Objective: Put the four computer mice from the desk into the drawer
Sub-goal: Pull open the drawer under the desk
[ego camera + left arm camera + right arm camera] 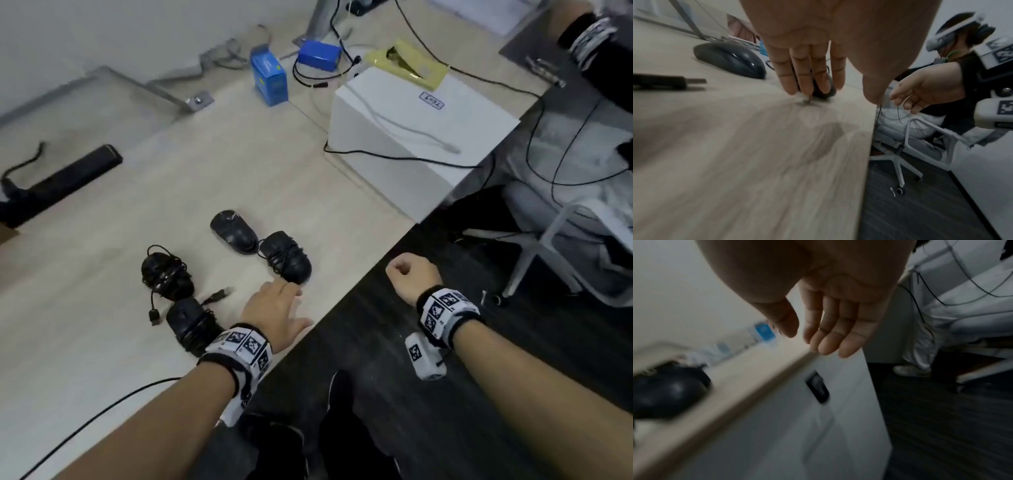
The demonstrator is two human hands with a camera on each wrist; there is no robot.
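Both bare forearms wear black wristbands [448, 315] wrapped with white blocks printed in black square codes, a small white coded box [424, 356] hanging below the right one.

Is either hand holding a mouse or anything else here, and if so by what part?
Nothing is held. The left hand lies open above the desk, fingers straight, beside a mouse. The right hand hangs empty off the desk edge.

We are stretching our left hand [274, 308] forward with fingers [803, 73] straight, while our right hand [412, 277] is hanging loosely curled, holding nothing.
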